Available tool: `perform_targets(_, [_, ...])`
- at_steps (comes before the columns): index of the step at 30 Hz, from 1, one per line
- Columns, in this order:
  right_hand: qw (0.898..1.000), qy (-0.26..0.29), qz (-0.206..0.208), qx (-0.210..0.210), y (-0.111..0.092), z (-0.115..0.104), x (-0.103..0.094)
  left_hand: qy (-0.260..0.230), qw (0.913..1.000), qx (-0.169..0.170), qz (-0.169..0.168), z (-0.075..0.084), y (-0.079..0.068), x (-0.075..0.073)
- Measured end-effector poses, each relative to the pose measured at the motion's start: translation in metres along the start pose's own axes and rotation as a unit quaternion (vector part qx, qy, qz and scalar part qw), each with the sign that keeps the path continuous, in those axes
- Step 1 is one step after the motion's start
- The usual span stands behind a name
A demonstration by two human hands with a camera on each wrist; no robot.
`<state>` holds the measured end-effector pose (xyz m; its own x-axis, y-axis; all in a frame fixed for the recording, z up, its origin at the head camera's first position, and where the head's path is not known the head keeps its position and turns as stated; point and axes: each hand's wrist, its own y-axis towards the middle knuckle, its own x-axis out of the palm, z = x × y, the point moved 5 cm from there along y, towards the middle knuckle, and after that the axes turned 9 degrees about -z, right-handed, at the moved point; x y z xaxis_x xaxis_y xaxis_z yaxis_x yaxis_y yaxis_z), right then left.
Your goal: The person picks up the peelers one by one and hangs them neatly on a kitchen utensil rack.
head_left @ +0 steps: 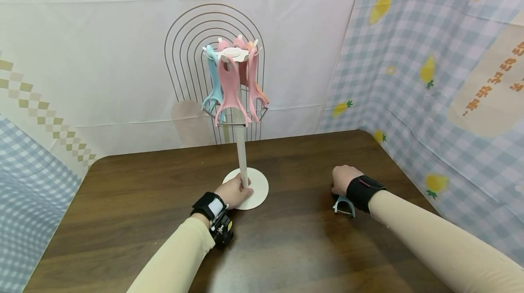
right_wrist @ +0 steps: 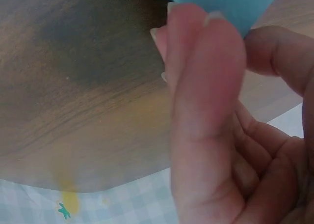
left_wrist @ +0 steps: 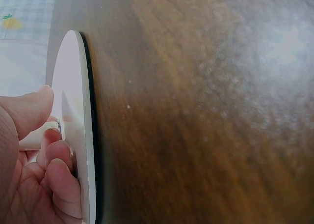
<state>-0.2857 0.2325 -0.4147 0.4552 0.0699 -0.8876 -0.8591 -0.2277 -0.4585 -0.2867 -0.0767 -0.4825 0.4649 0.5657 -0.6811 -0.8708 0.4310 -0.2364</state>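
Observation:
My left hand grips the white post of a rack, low down by its round white base. In the left wrist view the thumb and curled fingers lie beside the base. Around the top of the rack hang several Y-shaped peelers, among them a pink peeler in front and a blue peeler at its left. On the right, my right hand pinches a light-blue peeler low over the table, its forked end toward me. The hand covers its handle from above.
The brown wooden table has rounded far corners. Behind the rack hangs a white cloth with printed arches. A blue checked cloth borders the right side, another checked cloth the left.

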Motion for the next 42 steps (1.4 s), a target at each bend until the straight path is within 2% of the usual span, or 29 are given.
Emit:
perform_targets(9, [1.000,0.002,0.007,-0.017,0.008,0.008,-0.002,-0.009,0.9999,-0.010,0.008,0.002,0.002,-0.002])
perform_targets(12, [1.000,0.015,0.013,-0.022,0.010,0.011,-0.003,-0.008,0.9999,-0.011,0.006,0.002,0.001,-0.002])
perform_targets(15, [0.999,0.043,0.024,-0.008,0.013,0.012,-0.006,-0.008,0.9999,-0.011,0.007,0.004,0.001,-0.003])
perform_targets(18, [0.997,0.061,0.052,-0.006,0.011,0.006,-0.015,-0.008,0.9999,-0.012,0.009,0.004,0.001,-0.003])
perform_targets(21, [0.991,0.076,0.103,-0.035,0.006,-0.004,-0.026,-0.006,0.9998,-0.014,0.009,0.002,0.002,-0.002])
perform_targets(24, [0.976,0.113,0.172,-0.076,0.004,-0.011,-0.037,-0.006,0.9998,-0.015,0.009,0.001,0.002,-0.001])
perform_targets(27, [0.952,0.161,0.236,-0.114,0.000,-0.017,-0.051,-0.005,0.9998,-0.017,0.010,0.001,0.003,-0.001])
perform_targets(30, [0.926,0.202,0.283,-0.145,-0.008,-0.026,-0.066,-0.004,0.9998,-0.017,0.012,0.000,0.002,-0.001])
perform_targets(36, [0.881,0.245,0.350,-0.202,-0.032,-0.051,-0.098,0.000,0.9999,-0.009,0.013,0.000,0.003,0.000])
perform_targets(42, [0.825,0.293,0.403,-0.266,-0.057,-0.079,-0.130,0.003,0.9999,-0.008,0.014,0.000,0.003,0.000])
